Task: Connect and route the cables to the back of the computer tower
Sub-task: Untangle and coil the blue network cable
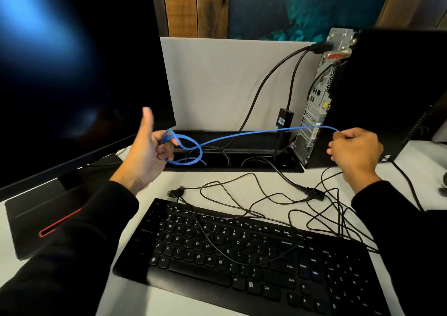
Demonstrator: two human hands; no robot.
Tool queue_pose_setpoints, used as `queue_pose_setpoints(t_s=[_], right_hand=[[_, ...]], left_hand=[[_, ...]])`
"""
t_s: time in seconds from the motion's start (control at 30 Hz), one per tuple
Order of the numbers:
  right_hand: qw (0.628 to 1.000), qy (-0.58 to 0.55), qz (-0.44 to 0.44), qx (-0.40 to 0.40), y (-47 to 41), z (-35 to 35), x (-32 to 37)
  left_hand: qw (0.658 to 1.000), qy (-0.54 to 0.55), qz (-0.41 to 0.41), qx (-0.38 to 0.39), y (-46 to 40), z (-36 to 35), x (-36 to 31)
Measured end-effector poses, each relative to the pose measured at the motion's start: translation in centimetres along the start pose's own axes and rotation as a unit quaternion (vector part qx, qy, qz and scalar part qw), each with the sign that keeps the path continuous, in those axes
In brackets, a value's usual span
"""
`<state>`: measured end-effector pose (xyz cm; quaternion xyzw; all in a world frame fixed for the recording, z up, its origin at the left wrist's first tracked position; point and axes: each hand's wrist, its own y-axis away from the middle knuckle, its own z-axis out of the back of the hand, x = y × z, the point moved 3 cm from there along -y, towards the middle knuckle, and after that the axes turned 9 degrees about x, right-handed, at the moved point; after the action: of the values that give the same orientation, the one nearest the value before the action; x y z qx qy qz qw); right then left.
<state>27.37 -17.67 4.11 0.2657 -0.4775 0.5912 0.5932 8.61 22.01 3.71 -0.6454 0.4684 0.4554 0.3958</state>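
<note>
A black keyboard (242,255) lies nearest on the white desk (169,298), with thin black cables (266,199) tangled loosely across its top edge and the desk beyond it, one ending in a thick black plug (312,193). Above these, a thin bright blue cable (242,134) stretches in the air between two hands in black sleeves. The left hand (147,151) is raised palm inward with the thumb pointing up; its curled fingers hold several blue loops, and one loop hangs over a black cable trough (232,151) set into the desk. The right hand (355,149) is closed in a fist around the other end of the blue cable, just in front of the computer tower (377,93). The tower stands on the right with its metal rear panel facing left; two black cables (271,78) already run from its top ports down toward the trough. A large dark monitor (72,73) fills the left
</note>
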Motion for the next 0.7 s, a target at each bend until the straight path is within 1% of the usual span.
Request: queue_pose_setpoints(t_s=[0.07, 0.13, 0.2, 0.27, 0.33, 0.4, 0.43, 0.47, 0.53, 0.63, 0.7], right_hand=[[1.0, 0.015, 0.006, 0.008, -2.1, -0.2, -2.8], [0.999, 0.034, -0.006, -0.014, -1.1, 0.5, -1.8], [0.998, 0.054, -0.023, -0.013, 1.0, 1.4, 0.3], [0.996, 0.081, -0.023, -0.012, 1.3, 2.0, 0.2], [0.99, 0.14, 0.008, 0.012, 1.5, 1.8, -0.1], [0.97, 0.228, 0.046, 0.068, 1.8, 0.8, -0.1], [0.952, 0.281, 0.063, 0.108, 2.0, -0.1, -0.1], [0.922, 0.343, 0.084, 0.155, 2.4, -1.0, 0.2], [0.851, 0.439, 0.144, 0.251, 3.8, -3.2, 1.3], [0.756, 0.493, 0.241, 0.356, 6.2, -5.9, 3.4], [0.696, 0.52, 0.313, 0.383, 7.8, -7.0, 5.0]], left_hand=[[0.999, -0.034, -0.005, -0.015, -0.1, -0.2, 0.1], [0.999, -0.041, -0.023, -0.011, -0.1, 0.1, 0.4], [0.999, 0.003, -0.048, -0.011, -0.1, 0.3, 0.3], [0.996, 0.051, -0.065, -0.039, -0.2, 0.7, 0.1], [0.992, 0.068, -0.075, -0.077, -0.3, 0.7, -0.1], [0.988, 0.079, -0.085, -0.105, -0.2, 0.1, 0.1], [0.986, 0.08, -0.09, -0.111, -0.2, -0.4, 0.2], [0.986, 0.076, -0.096, -0.113, -0.1, -0.9, 0.3], [0.986, 0.059, -0.112, -0.113, -0.1, -2.0, 0.6], [0.982, 0.02, -0.142, -0.121, 0.0, -3.3, 0.9], [0.98, -0.016, -0.158, -0.122, 0.0, -4.0, 0.9]])
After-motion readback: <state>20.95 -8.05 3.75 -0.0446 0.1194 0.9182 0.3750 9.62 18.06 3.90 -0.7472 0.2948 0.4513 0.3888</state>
